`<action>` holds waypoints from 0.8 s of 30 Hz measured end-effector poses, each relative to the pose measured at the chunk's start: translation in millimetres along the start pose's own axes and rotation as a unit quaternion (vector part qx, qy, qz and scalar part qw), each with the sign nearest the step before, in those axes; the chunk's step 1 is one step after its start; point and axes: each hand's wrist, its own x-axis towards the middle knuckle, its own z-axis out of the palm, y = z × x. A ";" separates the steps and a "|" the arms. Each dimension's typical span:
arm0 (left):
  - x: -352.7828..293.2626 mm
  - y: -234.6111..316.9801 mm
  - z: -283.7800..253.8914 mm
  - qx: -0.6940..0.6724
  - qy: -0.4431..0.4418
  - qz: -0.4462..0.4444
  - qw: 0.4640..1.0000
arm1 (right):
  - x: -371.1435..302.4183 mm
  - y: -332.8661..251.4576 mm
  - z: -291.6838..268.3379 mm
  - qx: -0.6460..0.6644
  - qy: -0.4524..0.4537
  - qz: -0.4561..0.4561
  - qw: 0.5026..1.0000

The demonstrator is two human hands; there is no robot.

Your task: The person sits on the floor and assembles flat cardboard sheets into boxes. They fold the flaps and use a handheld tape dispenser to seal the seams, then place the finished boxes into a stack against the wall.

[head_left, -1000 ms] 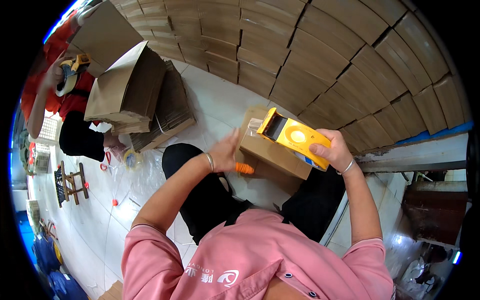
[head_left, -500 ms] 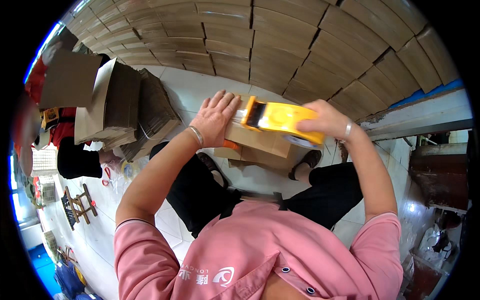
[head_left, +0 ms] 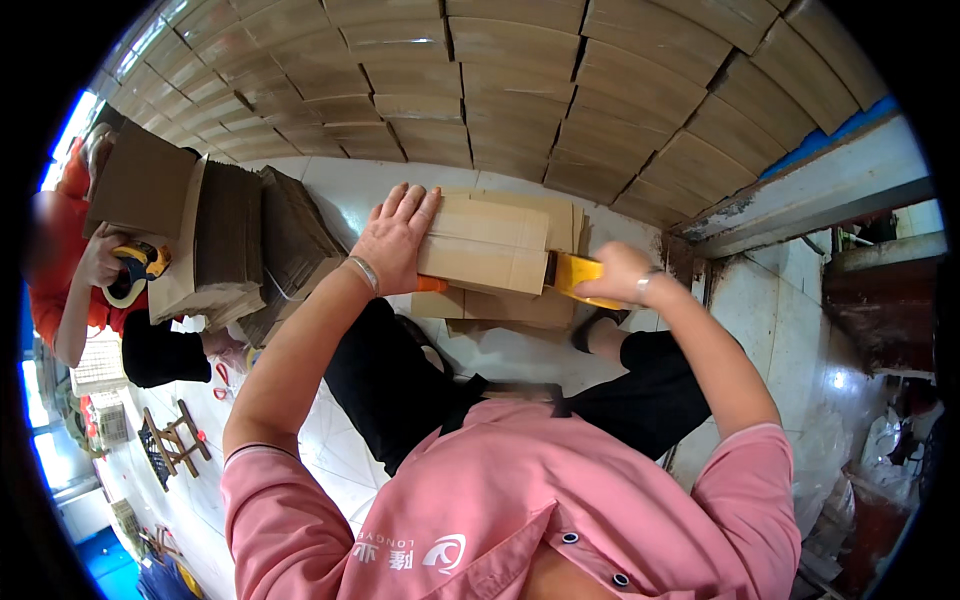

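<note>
A closed brown cardboard box [head_left: 488,250] lies before me, with a strip of tape running along its top seam. My left hand [head_left: 397,238] rests on the box's left end, its fingers stretched out. At the right end, my right hand [head_left: 620,274] grips a yellow tape dispenser [head_left: 576,272], its dark front edge against the box's end face. Below my left palm, a small orange piece [head_left: 431,284] sticks out beside the box; its kind is unclear. Flat cardboard [head_left: 500,307] shows beneath the box.
A wall of stacked boxes [head_left: 520,85] rises beyond. Upright stacks of folded cardboard [head_left: 225,235] stand at left, where a person in orange holds another tape dispenser [head_left: 140,268]. A small wooden stool [head_left: 177,445] sits on the tiled floor. A white beam [head_left: 810,205] runs at right.
My right hand has drawn the dispenser rightward from the box's left end to past its right end and tilted it down. My left hand stays on the box. The other person's dispenser has come into view.
</note>
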 end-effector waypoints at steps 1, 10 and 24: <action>-2.6 -1.5 -2.6 -0.003 -0.002 -0.003 1.000 | 1.0 -14.0 4.1 0.001 -0.012 0.027 1.000; -7.1 7.0 -0.2 -0.001 -0.006 -0.007 1.000 | -0.7 -52.1 10.6 0.052 0.202 0.157 0.965; -14.0 0.2 -29.6 -0.141 0.053 -0.084 0.985 | 23.8 -38.7 24.7 0.038 0.198 0.176 0.964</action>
